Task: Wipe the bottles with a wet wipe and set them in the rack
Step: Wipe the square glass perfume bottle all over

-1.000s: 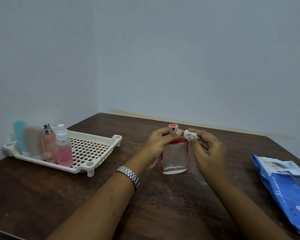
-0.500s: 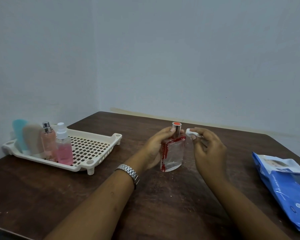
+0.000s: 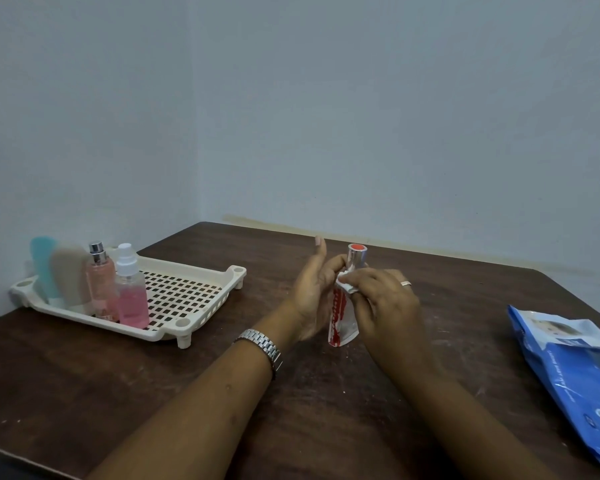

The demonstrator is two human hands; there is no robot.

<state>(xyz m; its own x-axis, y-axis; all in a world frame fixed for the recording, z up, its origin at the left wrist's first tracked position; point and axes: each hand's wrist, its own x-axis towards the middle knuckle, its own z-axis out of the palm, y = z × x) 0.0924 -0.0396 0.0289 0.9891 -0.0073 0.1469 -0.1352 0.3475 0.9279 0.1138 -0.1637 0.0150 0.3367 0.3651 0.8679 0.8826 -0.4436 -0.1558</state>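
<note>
A flat clear glass bottle with red edges and a silver, red-topped cap stands upright mid-table, its narrow edge towards me. My left hand holds it from the left, fingers curled at its shoulder and one finger pointing up. A small folded white wipe is pinched in my right hand and pressed against the bottle's upper side. The cream perforated rack sits at the left. In its left end stand a teal tube, a beige tube, a pink perfume bottle and a pink spray bottle.
A blue pack of wet wipes lies at the right edge of the dark wooden table. Walls close the table in at the back and left. The right half of the rack holds nothing.
The bottle has turned from its broad face to its narrow edge. My right hand brought the wipe from beside the cap down onto the bottle's upper side.
</note>
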